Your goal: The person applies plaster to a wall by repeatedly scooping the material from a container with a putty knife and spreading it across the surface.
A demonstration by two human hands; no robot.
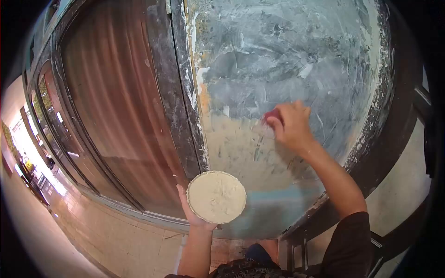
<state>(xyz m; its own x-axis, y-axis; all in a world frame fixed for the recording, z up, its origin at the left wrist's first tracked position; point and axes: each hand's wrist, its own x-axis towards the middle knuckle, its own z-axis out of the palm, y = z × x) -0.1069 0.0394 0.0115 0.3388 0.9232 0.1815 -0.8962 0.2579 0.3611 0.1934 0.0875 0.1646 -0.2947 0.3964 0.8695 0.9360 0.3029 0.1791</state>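
My left hand [194, 211] holds up a round container of cream-coloured putty [216, 197], its fingers beneath and along the left side. The putty's surface is uneven, with a few dents near the middle. My right hand [293, 124] is closed around a dark red putty knife [272, 116] against the wall panel [287, 69]. Blur hides much of the blade. Around and below that hand the panel carries a beige putty layer [236, 148]; above it the surface is grey-blue with white smears.
Left of the panel stands a dark, paint-spotted frame post [178, 83], then a glazed pane with a reddish-brown curtain [116, 102]. A dark frame [389, 153] borders the right side. Tiled floor [130, 241] lies below, and a bright opening shows at far left.
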